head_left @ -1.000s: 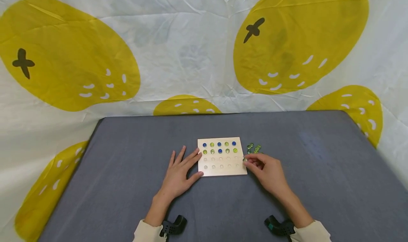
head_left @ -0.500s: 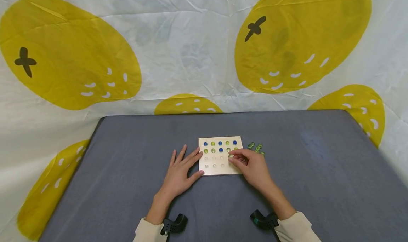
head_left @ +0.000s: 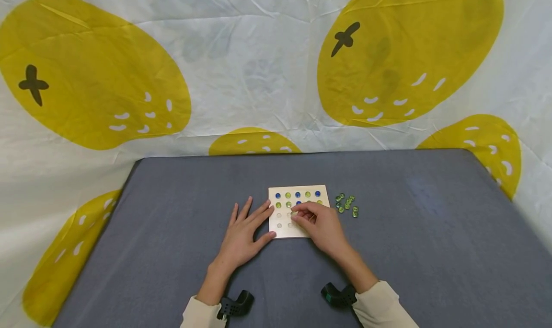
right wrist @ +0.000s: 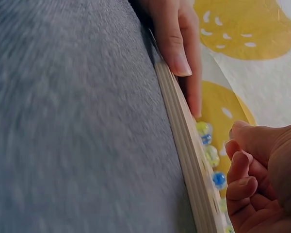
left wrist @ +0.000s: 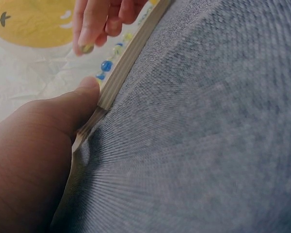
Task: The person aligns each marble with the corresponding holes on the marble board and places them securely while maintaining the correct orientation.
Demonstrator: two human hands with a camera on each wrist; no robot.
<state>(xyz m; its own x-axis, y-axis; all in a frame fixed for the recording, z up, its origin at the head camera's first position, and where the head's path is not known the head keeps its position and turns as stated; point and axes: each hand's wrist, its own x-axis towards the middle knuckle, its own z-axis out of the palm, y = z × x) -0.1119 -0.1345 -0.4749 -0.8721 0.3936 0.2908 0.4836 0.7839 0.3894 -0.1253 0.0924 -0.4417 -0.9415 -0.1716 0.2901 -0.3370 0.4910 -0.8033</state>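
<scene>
A pale wooden board (head_left: pixel 284 233) with rows of round hollows lies on the table. Blue marbles (head_left: pixel 317 193) and yellow-green marbles (head_left: pixel 288 195) sit in its two far rows; the near rows show bare hollows where my right hand does not cover them. My left hand (head_left: pixel 239 239) is spread flat, fingertips and thumb touching the board's left edge. Over the board's middle, my right hand (head_left: pixel 324 228) pinches a greenish marble (left wrist: pixel 87 48) between thumb and fingers, seen above the board in the left wrist view. The right hand hides part of the near rows.
Several loose green marbles (head_left: pixel 347 204) lie just right of the board. Grey cloth covers the table (head_left: pixel 172 193). Behind it hangs a white curtain (head_left: pixel 258 78) with yellow fruit shapes. Each wrist wears a black camera mount (head_left: pixel 338 295).
My right hand has carried the marble from the board's right edge leftward over its middle, uncovering more of the loose marbles. My left hand has stayed at the left edge.
</scene>
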